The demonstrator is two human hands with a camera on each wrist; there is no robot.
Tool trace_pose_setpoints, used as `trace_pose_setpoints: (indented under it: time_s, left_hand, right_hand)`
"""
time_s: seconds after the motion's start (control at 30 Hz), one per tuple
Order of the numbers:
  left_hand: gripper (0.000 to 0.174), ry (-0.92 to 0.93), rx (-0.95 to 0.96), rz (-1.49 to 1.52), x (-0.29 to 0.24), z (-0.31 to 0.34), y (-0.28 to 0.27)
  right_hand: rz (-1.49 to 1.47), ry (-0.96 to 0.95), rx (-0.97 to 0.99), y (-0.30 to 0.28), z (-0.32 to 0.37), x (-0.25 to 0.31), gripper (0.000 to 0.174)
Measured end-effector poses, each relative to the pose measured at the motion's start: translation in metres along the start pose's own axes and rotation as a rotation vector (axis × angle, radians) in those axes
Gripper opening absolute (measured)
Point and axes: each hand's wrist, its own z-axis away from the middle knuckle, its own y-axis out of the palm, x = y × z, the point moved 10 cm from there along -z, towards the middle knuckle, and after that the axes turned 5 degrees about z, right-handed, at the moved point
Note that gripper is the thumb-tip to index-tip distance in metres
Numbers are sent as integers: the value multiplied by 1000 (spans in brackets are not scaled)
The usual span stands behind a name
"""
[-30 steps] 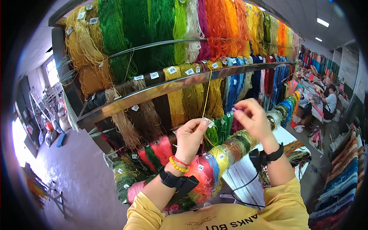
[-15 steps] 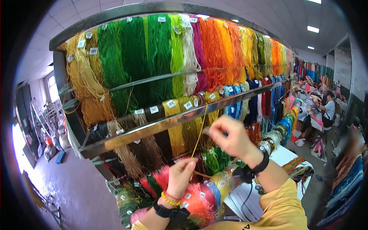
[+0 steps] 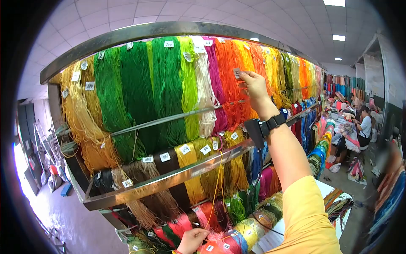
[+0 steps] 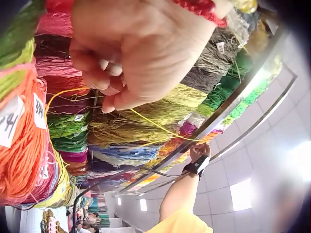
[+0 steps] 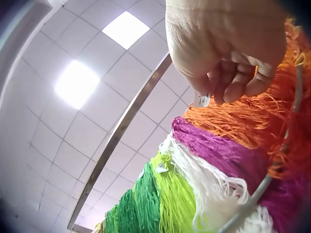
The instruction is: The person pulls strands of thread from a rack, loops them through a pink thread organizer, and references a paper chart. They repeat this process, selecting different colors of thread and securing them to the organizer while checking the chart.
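My right hand (image 3: 256,91) is raised to the top row of the rack, in front of the orange skeins (image 3: 228,95). Its thumb and fingertips pinch a small white paper tag (image 3: 237,73) with handwriting on it; the right wrist view shows that tag (image 5: 201,100) at the fingertips, beside the orange threads. Low down, my left hand (image 3: 192,241) is partly cut off by the frame edge. In the left wrist view, the thumb and forefinger of the left hand (image 4: 141,53) pinch a thin yellow thread (image 4: 165,129), which runs taut up toward the rack's metal rail.
Labelled skeins hang in rows, with green ones (image 3: 165,84) left of white ones (image 3: 204,84). A metal rail (image 3: 169,180) crosses in front of the lower row. Thick yarn bundles (image 3: 249,228) lie below. A person (image 3: 364,125) sits at a table on the far right.
My right hand has risen from near the left hand to the orange skeins at the top. The left hand has sunk in the head view, while the view has tilted up.
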Motion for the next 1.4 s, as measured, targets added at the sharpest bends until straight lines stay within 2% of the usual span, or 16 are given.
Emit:
trace_pose_setpoints:
  time_s: [0.27, 0.5, 0.53, 0.67, 0.87, 1.07, 1.17, 1.4]
  left_hand:
    - [17, -113, 42, 22, 9, -3, -2]
    - [18, -166, 85, 35, 20, -6, -2]
    - [18, -204, 89, 26, 19, -5, -2]
    - [18, -167, 93, 22, 24, -8, -4]
    - [17, -169, 88, 14, 25, -8, -6]
    - [16, -153, 82, 18, 27, -8, -6]
    - [16, -145, 88, 16, 24, -8, -5]
    - [16, -117, 80, -3, 21, -7, -5]
  right_hand:
    - [88, -42, -120, -18, -52, 17, 16]
    - [110, -45, -106, -16, -89, 7, 18]
    - [115, -43, -110, -16, -93, 5, 18]
    - [115, 11, -139, -13, -82, 9, 22]
    - [468, -171, -189, -19, -134, -12, 27]
    - [827, -258, -334, -10, -117, 14, 30]
    - [846, -247, -407, -9, -101, 22, 31]
    - [712, -302, -380, -13, -102, 15, 31]
